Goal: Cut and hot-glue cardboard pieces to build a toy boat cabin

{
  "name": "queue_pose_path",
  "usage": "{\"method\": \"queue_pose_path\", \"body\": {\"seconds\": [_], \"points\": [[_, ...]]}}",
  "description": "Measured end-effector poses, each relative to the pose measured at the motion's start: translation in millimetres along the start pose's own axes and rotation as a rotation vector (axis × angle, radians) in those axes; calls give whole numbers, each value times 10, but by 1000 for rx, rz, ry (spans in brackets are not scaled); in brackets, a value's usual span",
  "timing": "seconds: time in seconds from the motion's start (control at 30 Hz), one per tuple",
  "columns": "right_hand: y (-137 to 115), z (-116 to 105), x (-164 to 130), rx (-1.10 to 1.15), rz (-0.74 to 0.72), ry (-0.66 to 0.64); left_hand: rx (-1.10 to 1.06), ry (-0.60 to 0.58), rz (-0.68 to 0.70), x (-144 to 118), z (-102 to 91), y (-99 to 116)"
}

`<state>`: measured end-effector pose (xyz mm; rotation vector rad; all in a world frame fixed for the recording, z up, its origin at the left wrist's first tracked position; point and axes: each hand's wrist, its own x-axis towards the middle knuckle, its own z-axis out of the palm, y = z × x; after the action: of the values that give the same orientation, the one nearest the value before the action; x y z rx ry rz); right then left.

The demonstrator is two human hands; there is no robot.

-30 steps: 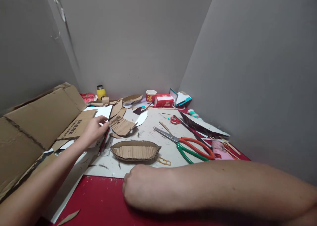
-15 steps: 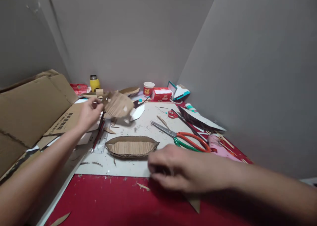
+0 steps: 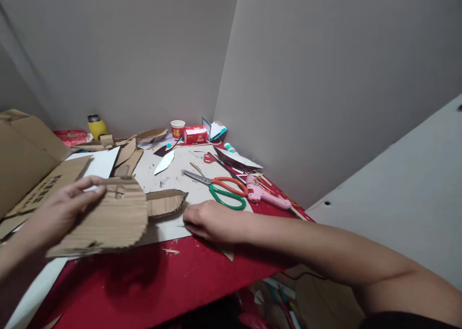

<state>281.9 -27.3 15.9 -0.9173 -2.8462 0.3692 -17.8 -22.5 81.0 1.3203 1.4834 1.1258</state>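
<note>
i hold a piece of corrugated cardboard [image 3: 108, 218] in my left hand [image 3: 57, 213], raised a little over the near left part of the table [image 3: 144, 285]. the piece has a rounded top edge and its ribs face me. my left fingers [image 3: 88, 187] are closed on its upper left edge, with the fingers lying on the front side, so the hand is pinching the cardboard. behind this piece, partly hidden by it, the cardboard boat shape [image 3: 166, 203] lies on the white board [image 3: 169, 175].

my right hand [image 3: 211, 221] rests on the table at the near edge of the white board, just beside the boat shape. the fingers are bent down toward the surface; i cannot tell if they grip something under them.

a little farther, the green and orange scissors [image 3: 220, 189] lie on the board, and just beside them to the right is the pink glue gun [image 3: 265, 196]. small red scissors [image 3: 209, 158] are behind. at the far wall stand a yellow bottle [image 3: 96, 126], a red paper cup [image 3: 177, 128] and a red box [image 3: 195, 134]. a big flat carton [image 3: 25, 156] leans on the left side.
</note>
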Motion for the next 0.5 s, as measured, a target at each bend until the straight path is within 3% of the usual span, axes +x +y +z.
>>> {"method": "queue_pose_path", "body": {"seconds": [0.07,0.13,0.3,0.5], "points": [[13,56,78,-63,-26,28,-98,-155,-175,-125,95,-120],[38,93,136,-74,-34,43,-174,-153,-208,-208,160,-211],[91,104,163,-43,-37,55,-195,-199,-217,-222,194,-343],[118,79,246,-11,14,56,-134,-252,-125,-86,202,-476]]}}
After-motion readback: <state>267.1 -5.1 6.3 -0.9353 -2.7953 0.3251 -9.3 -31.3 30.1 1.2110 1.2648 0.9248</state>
